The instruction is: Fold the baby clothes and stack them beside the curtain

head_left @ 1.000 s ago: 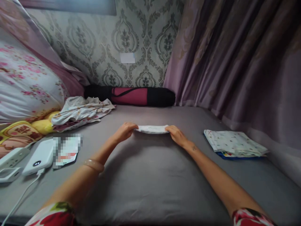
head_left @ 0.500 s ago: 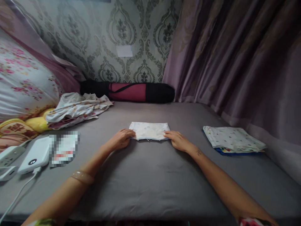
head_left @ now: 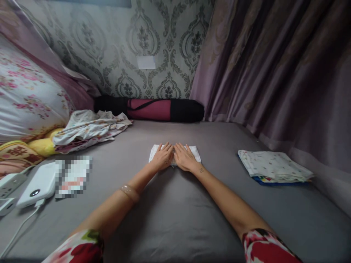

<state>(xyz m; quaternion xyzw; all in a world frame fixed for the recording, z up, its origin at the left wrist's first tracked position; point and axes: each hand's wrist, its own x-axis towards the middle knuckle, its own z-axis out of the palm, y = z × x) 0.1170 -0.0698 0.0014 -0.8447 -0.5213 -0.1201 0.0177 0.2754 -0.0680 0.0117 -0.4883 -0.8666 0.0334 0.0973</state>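
A small folded white cloth (head_left: 195,150) lies on the grey sheet (head_left: 175,208), straight in front of me. Flat on its left half rests my left hand (head_left: 163,156), fingers stretched away from me. My right hand (head_left: 185,157) presses flat on the right half, its fingers extended too. The two hands almost meet at the cloth's middle and cover most of it, so only its outer corners and a strip of the edge show.
A folded patterned cloth stack (head_left: 274,165) sits at the right. On the left are crumpled clothes (head_left: 93,126), a white power bank (head_left: 40,184) with a cable, a power strip (head_left: 11,184) and a blurred-out item (head_left: 74,177). A red and black rolled bag (head_left: 153,109) lies along the wall.
Both hands have moved inward from the cloth's left and right ends to its middle. Their fingers have gone from gripping the ends to lying flat on top.
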